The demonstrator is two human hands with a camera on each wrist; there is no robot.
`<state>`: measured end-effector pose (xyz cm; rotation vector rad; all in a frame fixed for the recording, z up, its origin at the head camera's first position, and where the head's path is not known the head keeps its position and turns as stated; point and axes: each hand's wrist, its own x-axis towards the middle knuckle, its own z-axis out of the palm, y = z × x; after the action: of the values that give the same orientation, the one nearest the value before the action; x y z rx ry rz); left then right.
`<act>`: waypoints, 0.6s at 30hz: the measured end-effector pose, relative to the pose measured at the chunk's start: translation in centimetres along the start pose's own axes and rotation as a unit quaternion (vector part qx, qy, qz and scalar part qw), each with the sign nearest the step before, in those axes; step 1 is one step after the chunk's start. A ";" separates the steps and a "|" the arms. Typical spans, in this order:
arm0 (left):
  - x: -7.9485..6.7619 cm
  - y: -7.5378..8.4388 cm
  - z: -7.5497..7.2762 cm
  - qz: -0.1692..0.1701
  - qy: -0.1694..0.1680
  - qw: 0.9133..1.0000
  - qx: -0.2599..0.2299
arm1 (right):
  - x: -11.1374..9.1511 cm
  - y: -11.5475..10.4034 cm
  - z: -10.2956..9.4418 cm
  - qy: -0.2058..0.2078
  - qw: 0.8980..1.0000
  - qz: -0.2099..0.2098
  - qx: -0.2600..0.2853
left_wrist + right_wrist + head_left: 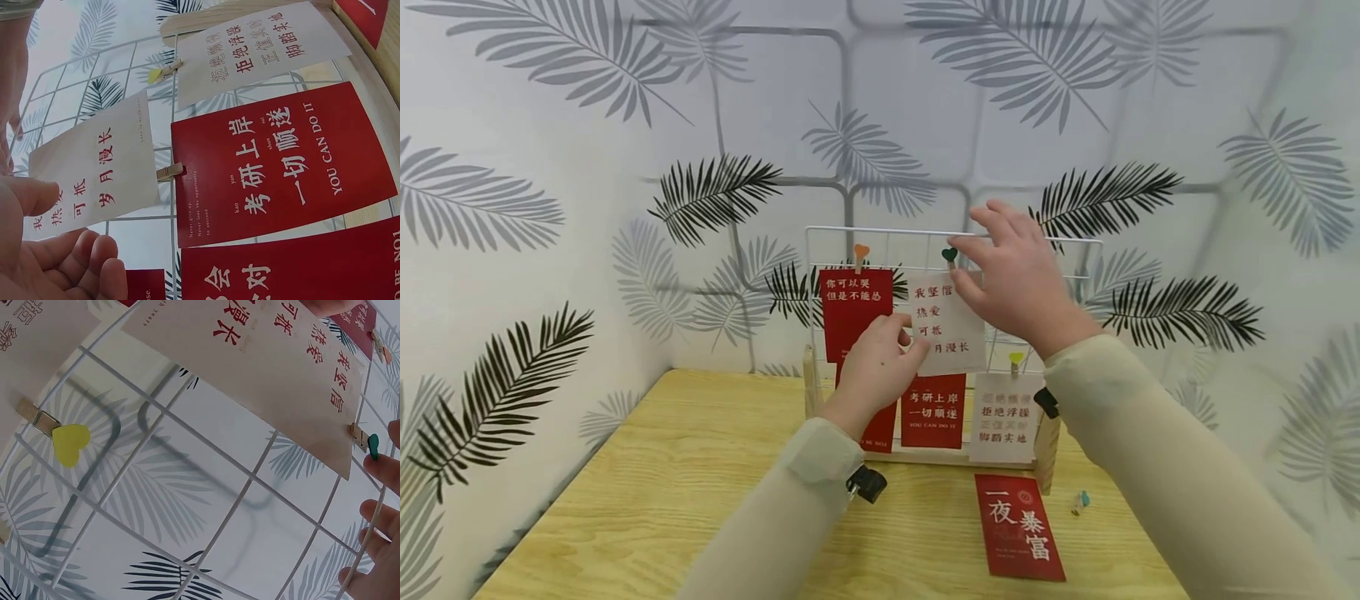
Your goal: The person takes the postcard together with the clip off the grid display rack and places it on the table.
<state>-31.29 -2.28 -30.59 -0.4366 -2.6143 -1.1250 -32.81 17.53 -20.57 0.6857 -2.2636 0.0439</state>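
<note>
A white card with red characters (943,354) hangs on the upper part of a white wire grid (895,228), under a clothespin with a green heart (950,254). My right hand (1018,271) is beside this clothespin, fingers spread; one fingertip touches or nearly touches the heart in the right wrist view. At the card's lower left, my left hand (880,367) has its thumb (37,197) in front of the paper and loosely bent fingers by the edge. To the left hangs a red card (850,308) under an orange heart clothespin (861,252).
Lower on the grid hang a red card (932,433) and a white card (1000,417) with a yellow heart clothespin (70,444). Another red card (1018,525) lies on the wooden table (700,483), near a small clip with blue (1081,501). Leaf-patterned cloth (512,275) stands behind.
</note>
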 end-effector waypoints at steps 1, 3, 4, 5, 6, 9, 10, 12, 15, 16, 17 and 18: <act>0.0 0.0 0.0 0.000 0.002 1.000 -0.003 | 0.0 0.0 0.1 0.002 1.000 0.000 -0.001; 0.0 0.0 0.0 0.000 0.007 1.000 -0.008 | 0.0 0.0 0.2 0.004 1.000 0.002 -0.002; 0.1 0.0 0.0 0.000 0.011 1.000 -0.009 | 0.0 -0.1 0.2 0.004 1.000 0.004 -0.002; 0.1 0.0 0.0 0.001 0.013 1.000 -0.011 | 0.1 -0.1 0.2 0.004 1.000 0.005 -0.002; 0.1 0.0 -0.1 0.001 0.016 1.000 -0.013 | 0.1 -0.1 0.2 0.003 1.000 0.007 0.000; 0.3 0.0 -0.2 0.001 0.023 1.000 -0.014 | 0.2 -0.2 0.2 -0.005 1.000 0.014 -0.001; 0.3 0.0 -0.2 0.000 0.024 1.000 -0.015 | 0.2 -0.3 0.3 -0.009 1.000 0.017 -0.003; 0.3 0.1 -0.3 -0.001 0.026 1.000 -0.017 | 0.3 -0.3 0.3 -0.020 0.999 0.025 -0.007; 0.3 0.2 -0.5 0.002 0.028 0.999 -0.016 | 0.3 -0.4 0.4 -0.036 0.998 0.039 -0.014; 0.3 0.2 -0.5 0.003 0.029 0.999 -0.016 | 0.3 -0.4 0.4 -0.041 0.998 0.042 -0.018; 0.3 0.1 -0.5 0.005 0.029 0.999 -0.016 | 0.3 -0.4 0.4 -0.044 0.998 0.045 -0.020; 0.3 0.1 -0.5 0.006 0.030 0.999 -0.015 | 0.3 -0.4 0.5 -0.047 0.998 0.048 -0.022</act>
<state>-31.43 -2.54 -30.06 -0.4172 -2.5428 -1.1580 -33.07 16.93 -20.79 0.5658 -2.3790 0.0085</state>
